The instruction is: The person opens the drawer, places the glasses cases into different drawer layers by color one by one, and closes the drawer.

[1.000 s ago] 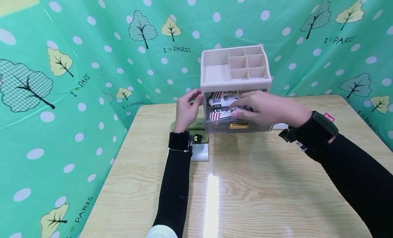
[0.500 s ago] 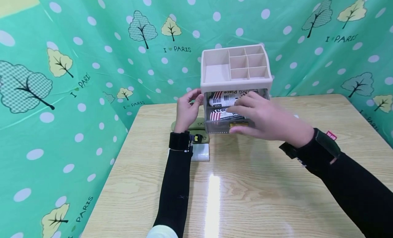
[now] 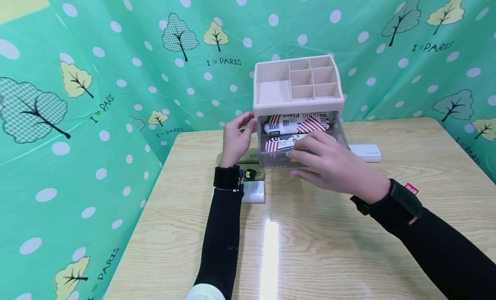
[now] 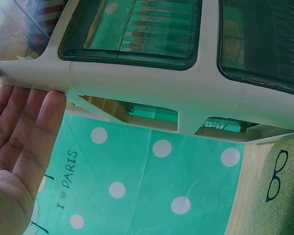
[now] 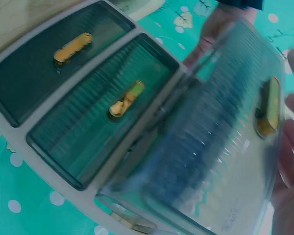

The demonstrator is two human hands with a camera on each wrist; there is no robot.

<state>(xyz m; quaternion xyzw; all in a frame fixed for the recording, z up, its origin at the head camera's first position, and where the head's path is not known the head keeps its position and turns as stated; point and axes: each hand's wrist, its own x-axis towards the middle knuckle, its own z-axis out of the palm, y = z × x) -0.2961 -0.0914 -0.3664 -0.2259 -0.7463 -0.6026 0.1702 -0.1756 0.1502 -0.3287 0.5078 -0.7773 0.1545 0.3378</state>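
Note:
A white desktop organizer (image 3: 298,107) stands at the back of the table, its top see-through drawer (image 3: 267,160) pulled out. Two rolled packages with striped, lettered wrapping, a rear one (image 3: 280,126) and a front one (image 3: 277,144), lie in the drawer. My left hand (image 3: 237,140) rests on the organizer's left side; the left wrist view shows straight fingers (image 4: 41,122) against its frame. My right hand (image 3: 335,164) is at the drawer's front with fingers loosely bent, partly covering the gold handle (image 3: 292,159). In the right wrist view, fingers (image 5: 290,159) are spread beside that handle.
Two lower drawers with gold handles, a middle one (image 5: 108,117) and a bottom one (image 5: 54,63), are closed. Green glasses cases (image 3: 253,166) and a shiny white packet (image 3: 253,192) lie left of the organizer. To its right lies a white box (image 3: 366,153). A patterned green cloth (image 3: 217,85) hangs behind.
My right hand has drawn back from over the packages to the drawer's front, uncovering more of both packages and the white box. The left hand has stayed at the organizer's side.

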